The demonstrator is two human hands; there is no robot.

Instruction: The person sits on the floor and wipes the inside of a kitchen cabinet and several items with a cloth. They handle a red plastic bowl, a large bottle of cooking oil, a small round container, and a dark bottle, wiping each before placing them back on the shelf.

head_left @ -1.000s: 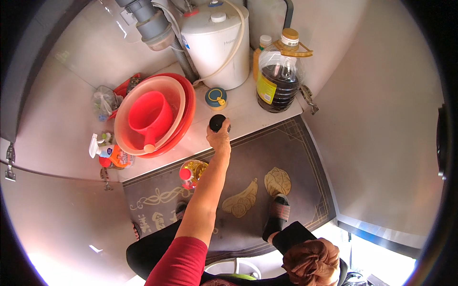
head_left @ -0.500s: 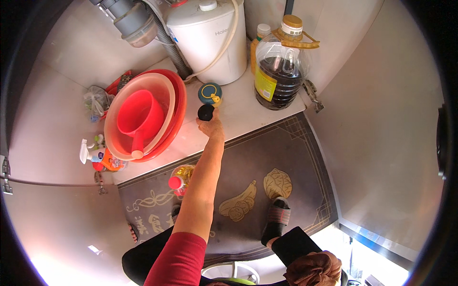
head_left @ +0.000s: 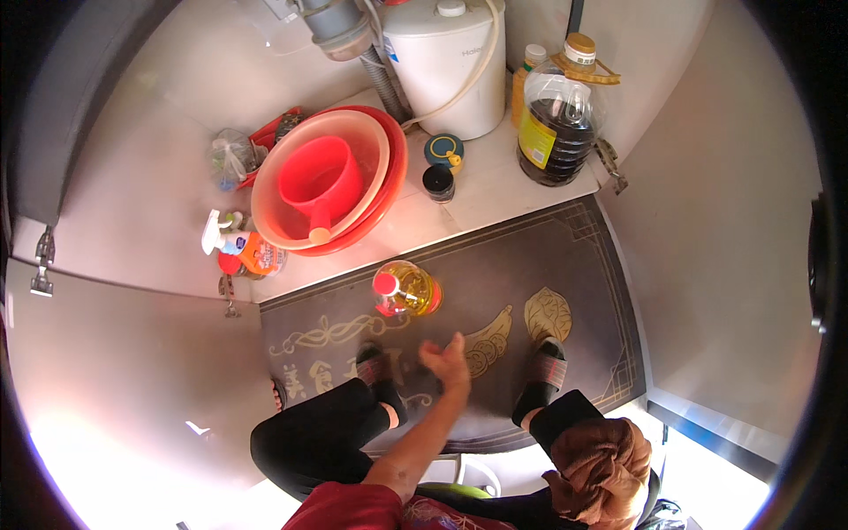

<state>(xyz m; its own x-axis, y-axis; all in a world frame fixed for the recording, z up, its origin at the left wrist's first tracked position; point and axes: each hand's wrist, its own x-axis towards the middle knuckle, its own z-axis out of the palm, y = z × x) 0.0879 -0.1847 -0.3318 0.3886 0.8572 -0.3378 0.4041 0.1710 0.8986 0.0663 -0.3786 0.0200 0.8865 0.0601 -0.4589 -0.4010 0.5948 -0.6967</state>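
Note:
My left hand (head_left: pixel 449 362) is empty, its thumb and fingers apart, above the dark floor mat (head_left: pixel 495 256). Closest to it is a clear bottle of yellow oil (head_left: pixel 415 290) with a red cap, which stands on the mat. A small round black-topped jar (head_left: pixel 438 184) stands at the front of the pale cabinet floor (head_left: pixel 477 196). Just behind that jar sits a container with a teal lid (head_left: pixel 443 148) and a yellow spout. My right hand is out of sight.
Stacked basins (head_left: pixel 386 190) hold a red dipper (head_left: pixel 320 172). Left of them stand a spray bottle (head_left: pixel 215 234) and an orange bottle (head_left: pixel 261 256). A white tank (head_left: pixel 442 75) and a big jug of dark liquid (head_left: pixel 556 141) are behind. Brown cloth (head_left: pixel 601 473) covers my right knee.
My left hand has let go of the black-topped jar, which now stands by the teal-lidded container. The hand has drawn back toward me over the mat. The view has shifted.

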